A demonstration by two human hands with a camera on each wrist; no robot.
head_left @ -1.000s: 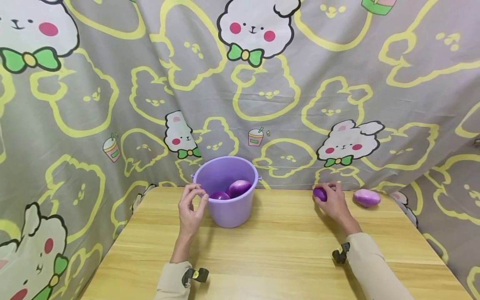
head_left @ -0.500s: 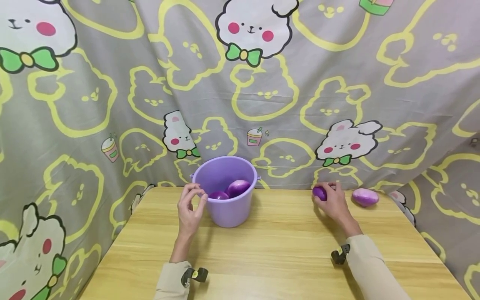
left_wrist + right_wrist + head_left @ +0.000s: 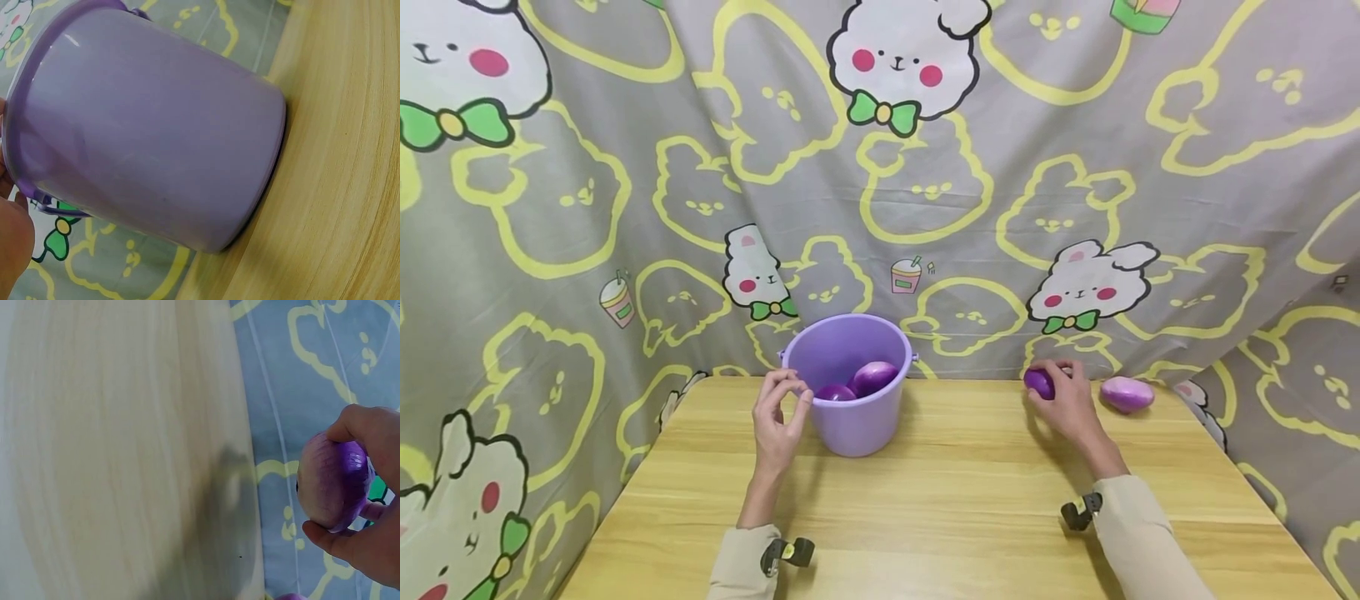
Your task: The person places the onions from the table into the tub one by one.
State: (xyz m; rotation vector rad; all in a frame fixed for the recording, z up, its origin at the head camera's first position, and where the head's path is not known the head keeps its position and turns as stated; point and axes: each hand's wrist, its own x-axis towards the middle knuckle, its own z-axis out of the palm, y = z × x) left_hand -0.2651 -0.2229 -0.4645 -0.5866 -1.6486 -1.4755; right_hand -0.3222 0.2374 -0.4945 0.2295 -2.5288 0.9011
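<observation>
A lilac bucket (image 3: 857,429) stands upright at the back of the table, left of the middle. My left hand (image 3: 777,421) has its curled fingers and thumb at the bucket's left rim, seemingly pinching it; in the left wrist view the fingers are partly cut off. Two purple onions (image 3: 875,379) lie inside the bucket. At the back right, my right hand (image 3: 1067,400) holds another purple onion (image 3: 334,481) between thumb and fingers, its paler side facing the wrist camera. Just right of that hand, a paler pink-purple onion (image 3: 1127,394) lies on the table.
The wooden table (image 3: 925,517) ends at a grey curtain (image 3: 940,208) printed with rabbits, which hangs right behind it. A folded-down bucket handle (image 3: 62,211) shows in the left wrist view. A stretch of tabletop lies between the bucket and my right hand.
The head view has shifted slightly. My right hand and its onion seem to have risen very little. My left hand stays at the bucket's rim.
</observation>
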